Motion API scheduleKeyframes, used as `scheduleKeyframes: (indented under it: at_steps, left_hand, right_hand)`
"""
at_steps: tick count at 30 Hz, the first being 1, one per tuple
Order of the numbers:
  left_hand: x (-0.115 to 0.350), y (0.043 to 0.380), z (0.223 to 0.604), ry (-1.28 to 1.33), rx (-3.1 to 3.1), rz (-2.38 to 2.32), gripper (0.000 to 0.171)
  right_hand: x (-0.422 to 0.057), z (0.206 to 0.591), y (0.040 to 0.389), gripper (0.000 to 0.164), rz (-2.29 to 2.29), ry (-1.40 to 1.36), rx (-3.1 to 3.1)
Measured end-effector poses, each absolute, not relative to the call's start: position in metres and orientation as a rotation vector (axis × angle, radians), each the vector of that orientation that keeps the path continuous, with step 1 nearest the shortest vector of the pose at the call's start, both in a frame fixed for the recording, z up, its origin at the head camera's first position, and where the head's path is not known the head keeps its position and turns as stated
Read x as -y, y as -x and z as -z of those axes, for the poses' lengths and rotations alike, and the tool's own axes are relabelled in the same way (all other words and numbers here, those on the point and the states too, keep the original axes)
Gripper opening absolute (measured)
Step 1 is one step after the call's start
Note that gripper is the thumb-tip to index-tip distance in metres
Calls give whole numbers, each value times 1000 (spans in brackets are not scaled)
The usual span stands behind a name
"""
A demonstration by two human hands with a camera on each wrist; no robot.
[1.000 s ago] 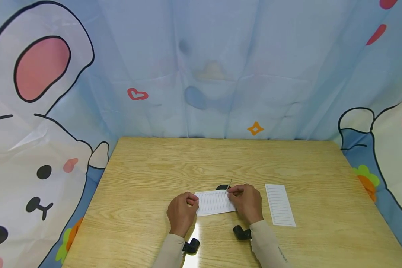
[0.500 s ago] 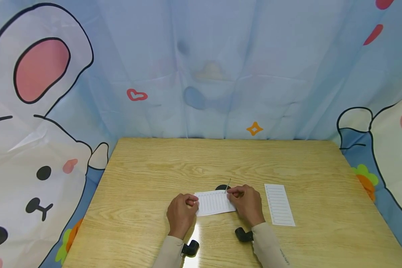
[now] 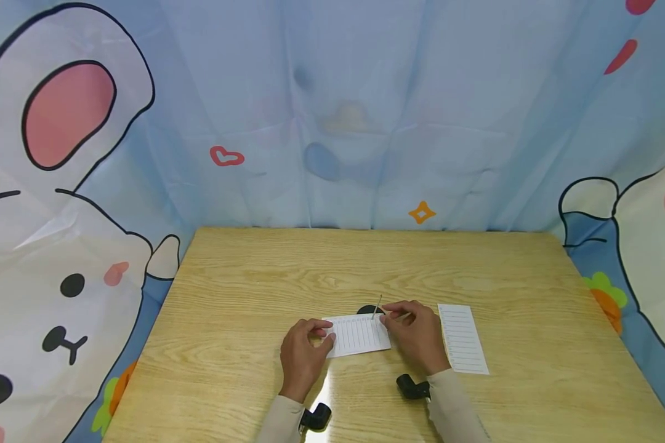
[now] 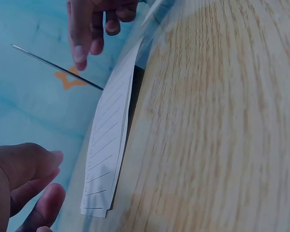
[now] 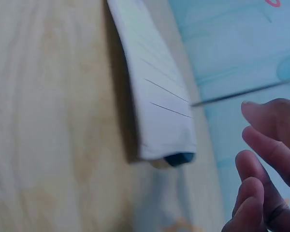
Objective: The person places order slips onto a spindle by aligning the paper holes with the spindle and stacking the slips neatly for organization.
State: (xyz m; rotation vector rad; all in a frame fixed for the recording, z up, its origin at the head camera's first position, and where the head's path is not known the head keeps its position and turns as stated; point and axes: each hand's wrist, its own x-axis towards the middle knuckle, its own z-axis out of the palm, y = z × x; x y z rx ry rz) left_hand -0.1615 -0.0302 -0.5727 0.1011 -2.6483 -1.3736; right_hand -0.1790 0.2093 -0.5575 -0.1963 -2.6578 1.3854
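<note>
A ruled white paper slip (image 3: 360,337) lies over a black round base (image 3: 367,309), with a thin upright metal spike (image 3: 377,306) standing up through its far right part. Another sheet's edge shows beneath it in the left wrist view. My left hand (image 3: 303,354) is by the slip's left end, its fingers (image 4: 36,162) apart from the paper. Beside the spike is my right hand (image 3: 419,335), thumb and fingers parted with nothing between them; the right wrist view shows its fingers (image 5: 275,145) clear of the spike and paper. Most of the base is hidden.
A separate ruled paper slip (image 3: 463,338) lies to the right on the wooden table (image 3: 255,277). Behind the table hangs a blue cartoon curtain (image 3: 354,92). A black wrist camera (image 3: 412,387) sits at each cuff.
Both hands have let go of the slip's ends. The right hand has drawn back to the right, and the left hand's fingers have spread. The slip stays in place on the spike.
</note>
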Motion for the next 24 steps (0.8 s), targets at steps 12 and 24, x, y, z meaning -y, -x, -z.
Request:
scheduleKeyframes:
  at_steps: [12, 24]
  left_hand:
    - [34, 162, 579, -43, 2617, 1461, 18]
    - [37, 165, 583, -28, 2680, 1410, 21]
  right_hand:
    - [-250, 547, 171, 24, -1321, 206, 2594]
    - [-302, 549, 164, 27, -1219, 224, 2567]
